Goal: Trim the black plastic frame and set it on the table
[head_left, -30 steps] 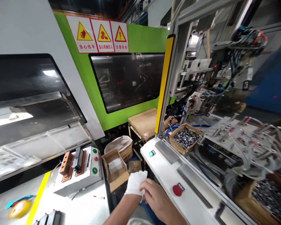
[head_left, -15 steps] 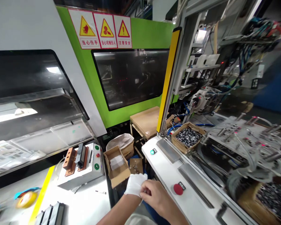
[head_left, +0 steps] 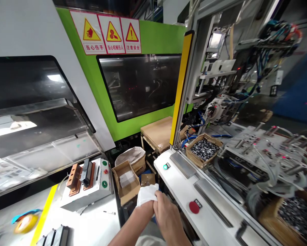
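Note:
My left hand (head_left: 145, 195) wears a white cloth glove and is held low in the middle, in the gap between two white machine tops. Its gloved fingers look curled, and I cannot make out whether they hold anything. My bare right hand (head_left: 166, 215) lies against the left wrist, its fingers closed on the cuff of the white glove. Just beyond the hands sit an open cardboard box (head_left: 126, 182) with white parts and a smaller box (head_left: 148, 178).
A white control box (head_left: 88, 186) with red and green buttons stands at left. The white console (head_left: 184, 191) at right carries a red stop button (head_left: 193, 206) and a green lit button (head_left: 165, 167). Cardboard trays of small metal parts (head_left: 204, 149) sit behind a guard.
My right hand has slid from the glove's fingers to the left wrist and now grips the cuff. Both hands have shifted slightly toward the middle; the view moved a little.

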Motion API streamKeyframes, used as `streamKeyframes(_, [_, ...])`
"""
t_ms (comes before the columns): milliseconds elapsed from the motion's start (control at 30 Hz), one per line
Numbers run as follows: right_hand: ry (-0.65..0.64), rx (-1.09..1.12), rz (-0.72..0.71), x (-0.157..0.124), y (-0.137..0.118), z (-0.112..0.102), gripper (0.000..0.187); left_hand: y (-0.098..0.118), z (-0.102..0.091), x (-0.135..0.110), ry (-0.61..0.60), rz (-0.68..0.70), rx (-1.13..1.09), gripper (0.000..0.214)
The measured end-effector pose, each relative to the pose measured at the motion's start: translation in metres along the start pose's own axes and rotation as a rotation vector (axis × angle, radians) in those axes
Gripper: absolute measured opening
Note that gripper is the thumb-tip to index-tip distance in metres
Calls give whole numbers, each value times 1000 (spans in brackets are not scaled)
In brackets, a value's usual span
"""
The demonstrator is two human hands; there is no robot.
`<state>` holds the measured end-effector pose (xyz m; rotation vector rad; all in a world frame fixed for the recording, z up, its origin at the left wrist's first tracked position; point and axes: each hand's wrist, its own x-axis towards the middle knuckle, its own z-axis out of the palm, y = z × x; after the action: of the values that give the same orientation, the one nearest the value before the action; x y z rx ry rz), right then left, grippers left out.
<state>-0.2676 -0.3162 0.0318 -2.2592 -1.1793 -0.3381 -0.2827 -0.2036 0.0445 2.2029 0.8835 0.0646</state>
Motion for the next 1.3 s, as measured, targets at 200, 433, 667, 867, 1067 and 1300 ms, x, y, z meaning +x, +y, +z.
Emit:
streamKeyframes(200, [-2, -147, -10, -2, -6, -5, 42, 24, -11, 16, -146, 31, 440, 43])
streamKeyframes(433, [45, -125, 66, 6, -5, -8, 21, 30, -16, 14, -102, 26, 534, 39])
streamKeyframes(667, [157, -76, -54, 1, -18, -17, 28, 33, -25, 12, -26, 29, 349, 45])
streamKeyframes(867, [168, -31, -128, -14, -33, -4, 26, 10, -10, 33, 7, 53, -280, 40])
streamKeyframes(1067, [223, 229, 28, 0, -20, -12, 20, 16, 1, 47, -47, -1, -777, 40])
streamKeyframes(1300, [276, -11, 4, 15, -10, 7, 28, 23, 1, 57, -77, -96, -950, 72])
